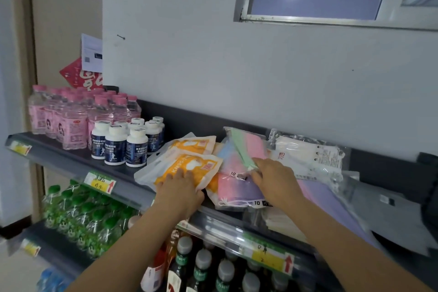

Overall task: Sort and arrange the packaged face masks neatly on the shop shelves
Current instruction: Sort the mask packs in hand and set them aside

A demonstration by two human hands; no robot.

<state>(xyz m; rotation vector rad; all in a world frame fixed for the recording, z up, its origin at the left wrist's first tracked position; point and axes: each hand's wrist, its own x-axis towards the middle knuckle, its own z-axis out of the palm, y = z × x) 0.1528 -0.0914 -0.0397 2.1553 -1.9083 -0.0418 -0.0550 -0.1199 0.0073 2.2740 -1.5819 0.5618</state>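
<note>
Packaged face masks lie in a loose heap on the dark top shelf [71, 163]. Two orange-and-white mask packs [189, 166] overlap at the left of the heap. My left hand [181, 188] rests flat on the nearer orange pack, fingers closing over its front edge. Right of it lie clear packs of pink-blue-purple masks [234, 187]. My right hand [272, 178] pinches the lower end of a clear pack of green and pink masks [246, 147], tilted up against the shelf back. A white mask pack [310, 154] and a purple pack [331, 201] lie further right.
White-capped supplement bottles [125, 144] and pink-capped bottles [71, 116] stand left of the masks. Green-capped bottles [83, 213] and dark bottles [201, 265] fill the shelf below. Price tags line the shelf edges. A dark object [429, 197] sits at the far right.
</note>
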